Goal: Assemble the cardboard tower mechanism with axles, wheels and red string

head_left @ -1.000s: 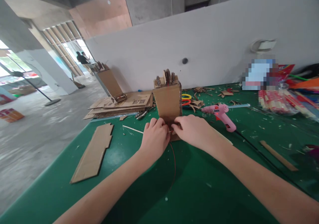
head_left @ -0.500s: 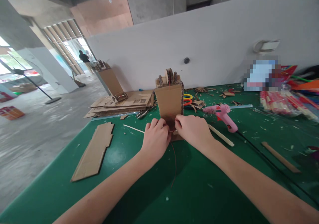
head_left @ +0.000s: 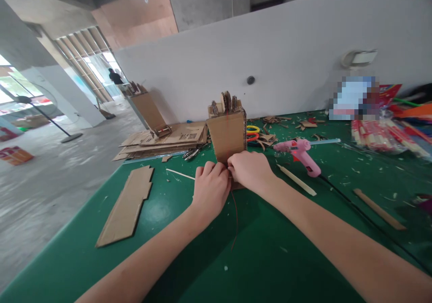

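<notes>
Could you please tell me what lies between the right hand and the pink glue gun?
The head view shows a pale stick on the green table between the right hand and glue gun.

From here: box (head_left: 227, 134) matt corrugated cardboard, rough cut edges. Glue gun (head_left: 304, 153) smooth plastic. Tabletop (head_left: 168, 222) smooth, glossy. Wall (head_left: 202, 69) matt.

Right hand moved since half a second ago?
Yes. The right hand has shifted left in the view, toward the left hand, judged against the resting pink glue gun.
</notes>
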`<state>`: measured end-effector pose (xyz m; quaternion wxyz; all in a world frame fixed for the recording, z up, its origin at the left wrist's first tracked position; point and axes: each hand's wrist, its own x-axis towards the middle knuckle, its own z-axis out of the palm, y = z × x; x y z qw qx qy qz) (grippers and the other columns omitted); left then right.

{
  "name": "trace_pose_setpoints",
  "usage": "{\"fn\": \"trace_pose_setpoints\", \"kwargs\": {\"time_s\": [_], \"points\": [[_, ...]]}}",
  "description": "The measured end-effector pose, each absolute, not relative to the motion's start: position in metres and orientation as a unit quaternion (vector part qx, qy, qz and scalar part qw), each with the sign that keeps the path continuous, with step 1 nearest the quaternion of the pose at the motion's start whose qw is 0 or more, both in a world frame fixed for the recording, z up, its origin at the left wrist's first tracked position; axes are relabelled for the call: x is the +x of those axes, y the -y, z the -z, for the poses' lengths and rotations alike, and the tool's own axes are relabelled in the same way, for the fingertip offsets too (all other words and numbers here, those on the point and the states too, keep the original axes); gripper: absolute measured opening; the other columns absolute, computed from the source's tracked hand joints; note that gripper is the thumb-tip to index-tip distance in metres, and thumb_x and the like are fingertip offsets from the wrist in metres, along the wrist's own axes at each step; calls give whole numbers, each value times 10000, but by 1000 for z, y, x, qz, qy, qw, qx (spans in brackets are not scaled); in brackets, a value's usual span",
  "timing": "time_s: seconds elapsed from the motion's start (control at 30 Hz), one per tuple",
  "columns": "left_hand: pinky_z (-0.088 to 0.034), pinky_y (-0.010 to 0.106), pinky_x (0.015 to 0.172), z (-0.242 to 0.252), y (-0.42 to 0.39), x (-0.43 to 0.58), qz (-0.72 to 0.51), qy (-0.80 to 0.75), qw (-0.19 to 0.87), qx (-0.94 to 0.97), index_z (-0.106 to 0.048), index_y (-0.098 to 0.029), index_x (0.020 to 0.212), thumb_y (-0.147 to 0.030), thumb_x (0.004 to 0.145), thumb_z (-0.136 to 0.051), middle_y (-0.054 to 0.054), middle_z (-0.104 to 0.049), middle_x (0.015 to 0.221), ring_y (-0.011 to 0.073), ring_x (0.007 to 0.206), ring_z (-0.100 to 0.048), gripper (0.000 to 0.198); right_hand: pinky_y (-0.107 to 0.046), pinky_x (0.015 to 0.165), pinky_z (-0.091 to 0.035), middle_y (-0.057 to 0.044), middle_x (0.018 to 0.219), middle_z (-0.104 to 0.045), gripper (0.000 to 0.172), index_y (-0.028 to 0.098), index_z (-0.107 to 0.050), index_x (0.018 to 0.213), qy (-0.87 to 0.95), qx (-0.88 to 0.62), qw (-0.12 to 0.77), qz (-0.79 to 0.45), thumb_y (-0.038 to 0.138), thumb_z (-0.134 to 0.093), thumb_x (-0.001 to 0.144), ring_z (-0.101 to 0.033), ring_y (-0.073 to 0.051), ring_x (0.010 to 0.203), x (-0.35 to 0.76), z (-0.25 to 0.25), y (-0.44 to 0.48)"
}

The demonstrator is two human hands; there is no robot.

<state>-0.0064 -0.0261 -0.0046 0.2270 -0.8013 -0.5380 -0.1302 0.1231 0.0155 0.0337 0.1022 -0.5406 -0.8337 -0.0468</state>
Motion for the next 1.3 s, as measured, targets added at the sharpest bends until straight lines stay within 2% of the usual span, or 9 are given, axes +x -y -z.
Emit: {"fn": "trace_pose_setpoints", "kwargs": {"time_s": [0.2,0.33,0.47,0.63,0.87,1.03,1.2,1.3], "points": [[-313,404,698,6,28,-5,128,542,247,-793,-572,-178,786,-207,866,-458,47,-593,882,235,897,-456,142,-301,564,-408,-102,752,-665,192,193,-679,796,835,-540,97,49,248,-497,773,-642,-244,709,122,-34,-17],[-315,405,732,2,31,-4,142,555,216,-791,-601,-191,826,-265,853,-491,51,-601,951,240,946,-451,135,-298,541,-397,-85,728,-659,202,205,-672,790,833,-543,91,49,264,-479,779,-640,-242,679,127,-37,-13],[-312,399,734,0,31,-5,142,551,188,-800,-623,-216,864,-297,893,-432,42,-606,957,238,957,-447,209,-289,528,-375,-76,717,-656,230,214,-665,775,832,-545,91,52,291,-449,799,-637,-236,662,133,-38,-9],[-312,397,721,2,29,-5,137,547,192,-803,-610,-201,820,-266,903,-411,49,-606,926,228,928,-451,225,-286,512,-340,-53,706,-652,242,243,-640,775,824,-554,103,60,302,-411,825,-628,-233,644,137,-36,-4],[-312,403,711,4,30,-3,142,539,225,-799,-596,-194,800,-231,889,-439,62,-613,908,233,911,-461,185,-271,493,-271,-29,749,-654,236,253,-612,904,823,-551,129,52,321,-389,876,-597,-178,626,151,-29,8],[-313,413,733,4,31,-2,147,534,228,-801,-579,-188,809,-200,877,-451,55,-616,901,235,932,-459,146,-271,491,-238,-3,781,-624,248,259,-629,873,844,-505,170,64,267,-381,883,-572,-155,708,157,-20,14],[-313,409,738,5,30,-3,147,532,225,-803,-560,-179,794,-195,836,-514,50,-612,887,232,928,-462,65,-269,465,-216,-37,843,-571,225,219,-631,801,857,-474,179,95,251,-416,859,-531,-176,829,153,-9,15],[-314,407,736,7,29,-4,153,528,232,-803,-558,-175,793,-204,850,-497,50,-610,877,230,921,-463,88,-268,467,-243,-53,866,-550,251,216,-644,802,850,-480,199,89,263,-405,867,-501,-189,874,151,-8,15]]}}
